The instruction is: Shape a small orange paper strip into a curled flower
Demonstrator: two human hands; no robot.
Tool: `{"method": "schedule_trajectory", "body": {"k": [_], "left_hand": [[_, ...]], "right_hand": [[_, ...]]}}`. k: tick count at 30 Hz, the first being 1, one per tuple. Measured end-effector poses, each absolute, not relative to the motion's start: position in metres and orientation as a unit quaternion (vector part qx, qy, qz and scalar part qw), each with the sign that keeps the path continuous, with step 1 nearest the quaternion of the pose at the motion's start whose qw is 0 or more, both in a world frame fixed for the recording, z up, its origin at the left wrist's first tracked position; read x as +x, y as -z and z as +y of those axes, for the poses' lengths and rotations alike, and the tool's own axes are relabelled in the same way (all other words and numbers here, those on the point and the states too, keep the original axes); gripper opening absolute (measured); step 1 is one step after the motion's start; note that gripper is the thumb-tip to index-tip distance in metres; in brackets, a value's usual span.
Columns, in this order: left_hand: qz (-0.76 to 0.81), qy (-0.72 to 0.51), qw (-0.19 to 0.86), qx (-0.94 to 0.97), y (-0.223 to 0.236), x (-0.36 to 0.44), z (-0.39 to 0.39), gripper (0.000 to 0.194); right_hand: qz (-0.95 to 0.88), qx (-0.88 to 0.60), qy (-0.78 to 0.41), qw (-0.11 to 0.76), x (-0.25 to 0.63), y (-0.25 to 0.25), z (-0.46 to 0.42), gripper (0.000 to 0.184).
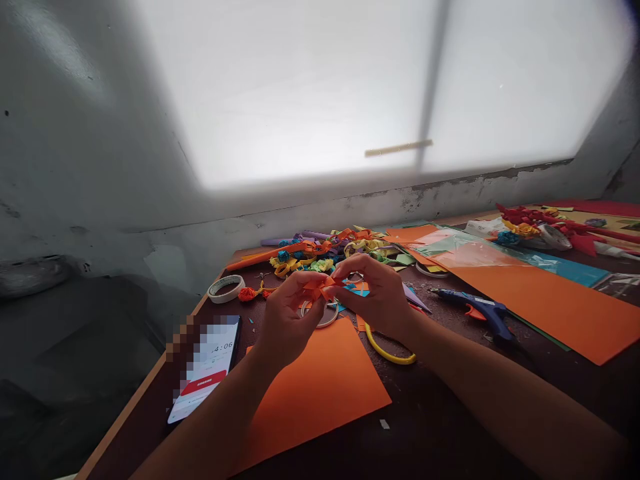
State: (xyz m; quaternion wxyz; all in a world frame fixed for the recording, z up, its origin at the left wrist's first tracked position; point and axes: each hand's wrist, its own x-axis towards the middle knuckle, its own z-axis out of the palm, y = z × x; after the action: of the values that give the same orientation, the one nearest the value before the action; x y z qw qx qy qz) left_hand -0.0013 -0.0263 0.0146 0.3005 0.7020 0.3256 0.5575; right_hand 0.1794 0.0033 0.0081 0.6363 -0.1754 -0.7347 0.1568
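Head view: a dark tabletop (450,427) with a wooden edge stands against a grey wall (75,167) under a bright window (325,87). Above an orange sheet (315,387), the left hand (287,317) and right hand (380,293) pinch a small orange paper piece (320,287) between them.

Phone (207,370) screen – digits "4:06" readable – the rest blurred

left hand (286,319) bare | right hand (380,297) bare | forearms sleeveless (no rings, no watch)
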Motion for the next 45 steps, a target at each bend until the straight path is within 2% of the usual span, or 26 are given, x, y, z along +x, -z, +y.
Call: {"method": "schedule_trajectory", "body": {"k": [6,11,18,28,38,45], "left_hand": [[0.326,-0.560,0.301,0.700,-0.016,0.000,-0.029,0.017],[0.331,-0.552,0.276,0.714,-0.014,0.000,-0.028,0.016],[0.399,-0.499,0.265,0.722,-0.009,-0.004,-0.019,0.035],[0.411,-0.485,0.253,0.729,-0.014,-0.005,-0.019,0.028],[0.367,-0.485,0.386,0.693,-0.015,-0.009,-0.013,0.026],[0.315,-0.498,0.486,0.645,-0.021,-0.011,-0.014,0.029]], "right_hand": [[-0.756,-0.145,-0.130,0.625,0.180,-0.012,0.002,0.009],[-0.760,-0.167,-0.117,0.616,0.181,-0.013,0.004,0.010],[-0.760,-0.278,-0.213,0.547,0.181,-0.013,0.009,0.005],[-0.800,-0.286,-0.185,0.494,0.188,-0.013,0.015,0.012],[-0.797,-0.236,-0.186,0.524,0.192,-0.012,0.016,0.006],[-0.754,-0.211,-0.244,0.572,0.189,-0.014,0.015,0.025]]}}
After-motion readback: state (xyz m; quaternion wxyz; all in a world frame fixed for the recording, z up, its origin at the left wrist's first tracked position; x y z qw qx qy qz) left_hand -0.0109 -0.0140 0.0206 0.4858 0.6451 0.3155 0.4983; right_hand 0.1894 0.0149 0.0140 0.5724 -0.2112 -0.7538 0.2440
